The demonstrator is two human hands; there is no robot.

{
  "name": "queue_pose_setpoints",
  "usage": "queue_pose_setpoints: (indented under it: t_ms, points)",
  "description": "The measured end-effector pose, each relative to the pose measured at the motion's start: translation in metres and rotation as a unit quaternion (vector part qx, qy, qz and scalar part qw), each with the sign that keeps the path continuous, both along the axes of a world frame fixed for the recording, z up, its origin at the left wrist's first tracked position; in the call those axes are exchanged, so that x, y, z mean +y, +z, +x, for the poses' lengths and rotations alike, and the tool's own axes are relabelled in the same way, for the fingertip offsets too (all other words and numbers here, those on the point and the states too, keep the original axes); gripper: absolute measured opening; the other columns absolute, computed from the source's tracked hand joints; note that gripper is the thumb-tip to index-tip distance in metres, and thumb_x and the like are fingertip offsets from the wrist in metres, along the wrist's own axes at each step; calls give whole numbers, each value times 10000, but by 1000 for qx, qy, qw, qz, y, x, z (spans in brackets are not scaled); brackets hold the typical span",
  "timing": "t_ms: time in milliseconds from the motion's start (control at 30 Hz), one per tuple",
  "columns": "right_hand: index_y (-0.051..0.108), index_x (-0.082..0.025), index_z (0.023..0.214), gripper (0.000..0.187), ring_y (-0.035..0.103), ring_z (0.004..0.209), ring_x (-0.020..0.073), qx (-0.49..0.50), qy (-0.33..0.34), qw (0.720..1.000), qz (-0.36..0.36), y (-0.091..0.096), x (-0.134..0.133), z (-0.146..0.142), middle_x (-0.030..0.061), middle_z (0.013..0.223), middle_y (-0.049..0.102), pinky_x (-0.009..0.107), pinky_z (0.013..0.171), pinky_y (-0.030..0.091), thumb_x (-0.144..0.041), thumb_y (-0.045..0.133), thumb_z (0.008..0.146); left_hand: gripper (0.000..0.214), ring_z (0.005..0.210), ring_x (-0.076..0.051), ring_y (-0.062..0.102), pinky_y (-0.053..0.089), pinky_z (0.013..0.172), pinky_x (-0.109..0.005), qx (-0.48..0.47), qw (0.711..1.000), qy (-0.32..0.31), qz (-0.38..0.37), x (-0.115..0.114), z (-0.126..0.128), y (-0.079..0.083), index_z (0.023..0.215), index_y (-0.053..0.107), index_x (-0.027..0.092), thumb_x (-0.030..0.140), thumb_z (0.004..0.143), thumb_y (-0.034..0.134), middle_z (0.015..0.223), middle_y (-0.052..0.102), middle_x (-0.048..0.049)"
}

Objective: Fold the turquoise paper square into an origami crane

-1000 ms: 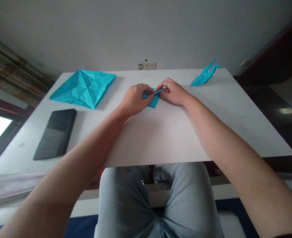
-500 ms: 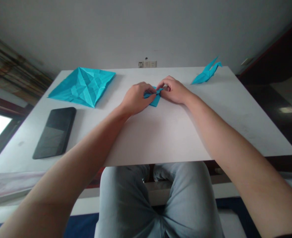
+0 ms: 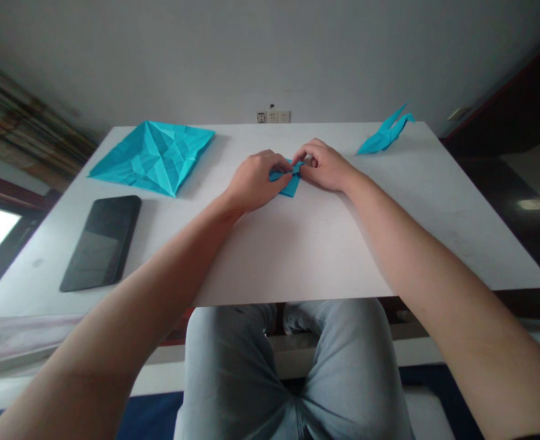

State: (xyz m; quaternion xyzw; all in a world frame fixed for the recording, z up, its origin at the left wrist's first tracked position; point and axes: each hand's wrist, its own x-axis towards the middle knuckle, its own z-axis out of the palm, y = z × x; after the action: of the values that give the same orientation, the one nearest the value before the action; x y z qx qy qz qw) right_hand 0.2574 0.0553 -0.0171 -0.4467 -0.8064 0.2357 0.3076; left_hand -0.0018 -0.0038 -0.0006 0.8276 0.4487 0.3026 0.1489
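A small folded piece of blue paper (image 3: 289, 184) lies near the middle of the white table (image 3: 297, 244). My left hand (image 3: 255, 179) pinches its left side with curled fingers. My right hand (image 3: 325, 166) pinches its upper right tip, fingers closed together. Both hands meet over the paper, and most of it is hidden under them.
A large creased blue paper square (image 3: 153, 156) lies at the table's far left. A dark flat tablet case (image 3: 97, 242) rests on the left side. A finished blue paper crane (image 3: 385, 134) stands at the far right. Wall sockets (image 3: 273, 117) sit behind the table. My knees show below the front edge.
Both hands stay pinched on the small blue paper, with only slight finger shifts. The view has drifted a little.
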Motion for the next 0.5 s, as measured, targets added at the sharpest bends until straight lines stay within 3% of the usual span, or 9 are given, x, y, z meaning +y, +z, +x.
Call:
queue_pose_setpoints:
  t_ms: [267,500]
  points:
    - [895,-256,1066,119,729,1160,312,5,4,1000,3,1,0,1,112,1343,792,535,1146,663,-229,906,951,287,1305,-357,906,691,1201,-504,-11,1000,-7,-6,0,0,-1,1291,975,243,321,1089,786,1364,973,-123]
    - [905,-282,1045,128,737,1099,321,-2,-5,1000,-3,7,-5,0,111,1259,842,558,1100,701,-372,962,974,270,1301,-353,897,691,1224,-507,-12,1000,-6,-9,0,1,0,1259,975,252,306,1070,790,1353,971,-116]
